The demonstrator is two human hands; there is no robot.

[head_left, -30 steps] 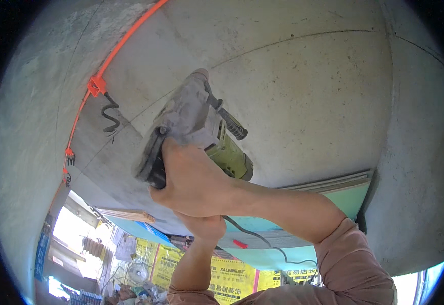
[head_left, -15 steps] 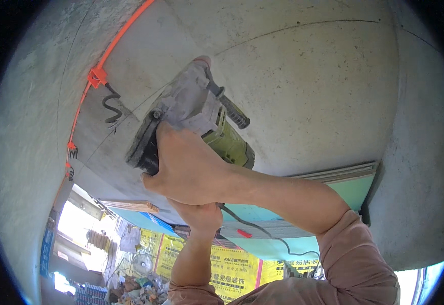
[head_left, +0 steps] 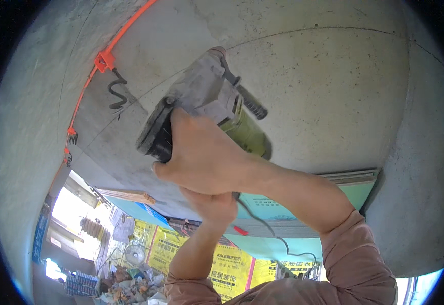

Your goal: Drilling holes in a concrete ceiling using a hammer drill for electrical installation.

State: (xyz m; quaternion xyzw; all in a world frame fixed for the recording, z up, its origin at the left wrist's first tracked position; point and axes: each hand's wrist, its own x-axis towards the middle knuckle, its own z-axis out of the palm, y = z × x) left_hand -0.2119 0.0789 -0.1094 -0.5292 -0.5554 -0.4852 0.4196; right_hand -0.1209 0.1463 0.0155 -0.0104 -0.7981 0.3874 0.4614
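Observation:
A dusty power tool that looks like a rotary hammer (head_left: 204, 89), with a grey housing and a green motor body, is raised against a bare concrete surface (head_left: 323, 91). Its black side handle (head_left: 252, 103) sticks out to the right with no hand on it. My right hand (head_left: 201, 147) is closed around the tool's rear, beside a black ridged part (head_left: 162, 145). Just below it, my left hand (head_left: 211, 203) is also closed on the tool's rear end; its fingers are partly hidden. The tip at the tool's far end cannot be made out. A dark power cord (head_left: 262, 222) trails from near my left hand.
Orange conduit (head_left: 125, 30) with a box (head_left: 105, 61) and dangling black coiled wire (head_left: 117, 91) runs along the left corner. Green-faced boards (head_left: 283, 206) lean below. Yellow printed sheets (head_left: 227, 264), a fan (head_left: 134, 252) and a heap of rubble and bags (head_left: 135, 284) lie beyond.
The view has turned slightly. The tool and both hands appear a little farther right and higher in the picture, with the same grip.

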